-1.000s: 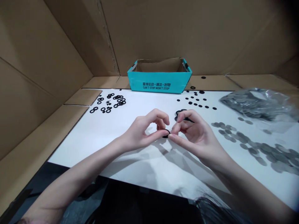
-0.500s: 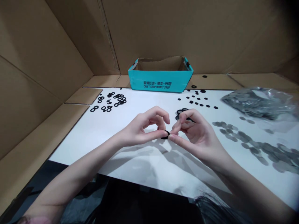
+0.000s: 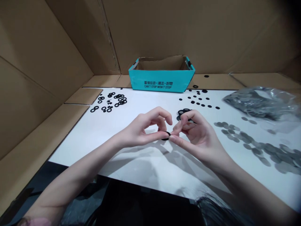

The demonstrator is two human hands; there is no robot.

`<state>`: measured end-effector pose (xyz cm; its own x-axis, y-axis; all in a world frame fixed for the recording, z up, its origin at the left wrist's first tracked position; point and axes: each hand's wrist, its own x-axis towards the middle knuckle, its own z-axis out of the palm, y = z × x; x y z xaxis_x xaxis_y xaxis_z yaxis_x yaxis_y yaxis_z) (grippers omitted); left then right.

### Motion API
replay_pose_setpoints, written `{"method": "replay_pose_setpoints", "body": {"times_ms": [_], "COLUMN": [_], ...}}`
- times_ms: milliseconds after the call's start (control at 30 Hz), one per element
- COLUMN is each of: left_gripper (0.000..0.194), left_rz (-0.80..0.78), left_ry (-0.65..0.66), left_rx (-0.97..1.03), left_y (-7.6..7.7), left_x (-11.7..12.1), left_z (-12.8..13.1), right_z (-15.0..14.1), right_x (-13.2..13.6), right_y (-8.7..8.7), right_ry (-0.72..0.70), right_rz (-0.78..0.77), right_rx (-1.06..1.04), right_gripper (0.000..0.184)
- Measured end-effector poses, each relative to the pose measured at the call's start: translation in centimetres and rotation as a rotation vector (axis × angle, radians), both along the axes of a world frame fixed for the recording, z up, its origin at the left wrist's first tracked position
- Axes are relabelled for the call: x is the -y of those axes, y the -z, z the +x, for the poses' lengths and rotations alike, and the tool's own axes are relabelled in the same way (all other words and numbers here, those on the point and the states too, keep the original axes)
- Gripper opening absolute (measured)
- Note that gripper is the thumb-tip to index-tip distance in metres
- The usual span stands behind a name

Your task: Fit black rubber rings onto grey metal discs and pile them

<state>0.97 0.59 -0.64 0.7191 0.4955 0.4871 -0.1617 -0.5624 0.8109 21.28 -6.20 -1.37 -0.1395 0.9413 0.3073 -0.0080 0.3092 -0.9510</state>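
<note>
My left hand (image 3: 141, 130) and my right hand (image 3: 196, 135) meet at the fingertips above a white surface. Between them, a black rubber ring (image 3: 166, 136) is pinched by my left thumb and fingers and pressed by my right thumb; much of it is hidden. Just behind my right fingers lies a small stack of black rings (image 3: 182, 112), partly covered by that hand. A loose group of black O-rings (image 3: 110, 103) lies further left, and small black discs (image 3: 197, 101) lie beyond my hands.
A teal cardboard box (image 3: 161, 78) with printed lettering stands at the back of the white tabletop (image 3: 131, 163). Grey metal discs (image 3: 270, 150) spread across the right side, beside a clear plastic bag of discs (image 3: 258, 103). Cardboard walls (image 3: 51, 53) surround the table.
My hands keep the same pinch on the ring. The whole view has shifted slightly as my head moved, and the table objects sit a little higher in the frame.
</note>
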Motion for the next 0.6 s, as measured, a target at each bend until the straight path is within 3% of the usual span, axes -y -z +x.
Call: {"method": "replay_pose_setpoints", "body": {"times_ms": [233, 500, 600], "left_gripper": [0.019, 0.033, 0.028], "left_rz": [0.022, -0.157, -0.168], "left_ry": [0.002, -0.239, -0.286], "left_rx": [-0.109, 0.056, 0.058], "left_y": [-0.7, 0.2, 0.1], "left_x": [-0.4, 1.0, 1.4], "left_z": [-0.1, 1.1, 1.3], "right_z": [-0.4, -0.7, -0.7], "right_x": [0.0, -0.3, -0.3], "right_y": [0.3, 0.7, 0.8], "right_ry": [0.047, 0.213, 0.213], "right_rz": [-0.01, -0.021, -0.017], "right_rx": [-0.02, -0.074, -0.083], "right_gripper": [0.04, 0.042, 0.04]}}
